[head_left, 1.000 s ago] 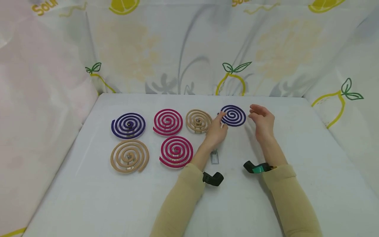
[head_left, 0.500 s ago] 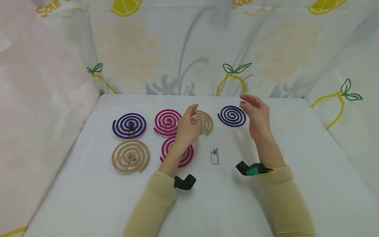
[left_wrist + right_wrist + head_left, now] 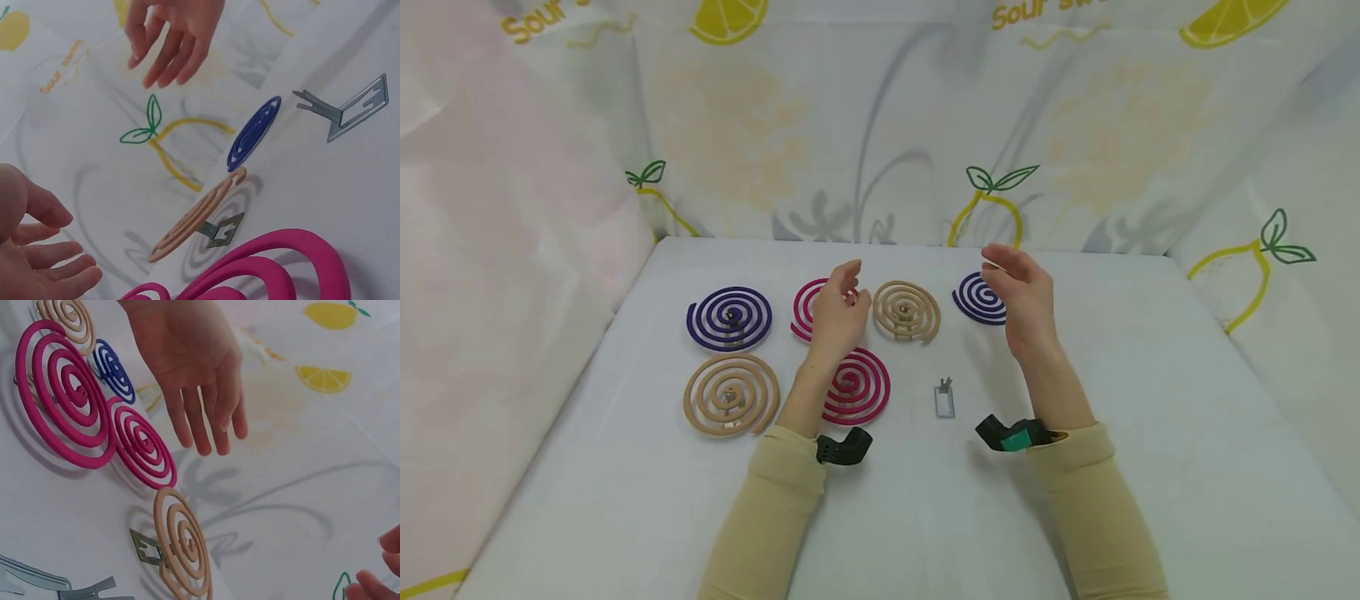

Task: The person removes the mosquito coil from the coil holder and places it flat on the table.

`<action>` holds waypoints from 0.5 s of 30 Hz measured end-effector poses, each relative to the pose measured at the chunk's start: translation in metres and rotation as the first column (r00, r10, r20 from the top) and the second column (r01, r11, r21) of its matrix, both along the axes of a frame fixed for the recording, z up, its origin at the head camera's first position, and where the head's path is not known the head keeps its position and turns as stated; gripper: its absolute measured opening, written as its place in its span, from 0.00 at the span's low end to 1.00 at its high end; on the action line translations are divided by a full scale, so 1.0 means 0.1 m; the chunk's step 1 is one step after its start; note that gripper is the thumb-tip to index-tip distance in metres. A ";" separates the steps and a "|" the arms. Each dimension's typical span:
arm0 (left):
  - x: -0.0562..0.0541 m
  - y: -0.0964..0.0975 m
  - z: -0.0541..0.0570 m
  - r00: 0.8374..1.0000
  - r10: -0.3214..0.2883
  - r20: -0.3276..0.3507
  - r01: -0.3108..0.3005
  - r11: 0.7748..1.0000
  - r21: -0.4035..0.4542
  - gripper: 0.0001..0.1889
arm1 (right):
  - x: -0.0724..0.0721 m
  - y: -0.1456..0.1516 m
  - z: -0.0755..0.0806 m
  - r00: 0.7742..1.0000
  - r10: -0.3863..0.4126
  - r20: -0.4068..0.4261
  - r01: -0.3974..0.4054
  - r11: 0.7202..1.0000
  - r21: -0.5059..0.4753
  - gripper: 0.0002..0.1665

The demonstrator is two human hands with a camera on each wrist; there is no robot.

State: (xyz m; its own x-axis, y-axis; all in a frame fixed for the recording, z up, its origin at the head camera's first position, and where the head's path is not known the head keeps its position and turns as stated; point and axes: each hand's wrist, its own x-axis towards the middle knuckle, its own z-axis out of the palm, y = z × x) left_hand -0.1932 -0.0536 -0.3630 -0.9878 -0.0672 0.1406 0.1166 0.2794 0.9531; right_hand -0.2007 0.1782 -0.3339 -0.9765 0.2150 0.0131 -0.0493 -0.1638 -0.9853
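Leftward they drift: left hand (image 3: 841, 321), fingers loosely bent and empty, now partly hides the rear pink coil (image 3: 145, 442); right hand (image 3: 1027, 308), equally relaxed and empty, covers part of the far-right dark blue coil (image 3: 254, 134). Nearer, a metal stand (image 3: 340, 117) sits on the table (image 3: 925, 517).

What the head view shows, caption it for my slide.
Left hand and right hand, both empty, over a white table with six spiral coils and one bare metal stand.
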 end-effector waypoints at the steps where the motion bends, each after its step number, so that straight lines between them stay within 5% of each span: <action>1: -0.01 0.00 -0.02 1.000 0.000 0.012 0.000 1.000 0.001 0.25 | 0.00 0.00 -0.01 1.000 0.003 0.005 -0.003 1.000 0.005 0.20; 15: -0.07 0.03 -0.17 0.993 -0.035 0.113 0.039 0.999 -0.032 0.25 | -0.05 -0.14 -0.20 0.996 0.070 0.049 -0.071 0.997 0.036 0.24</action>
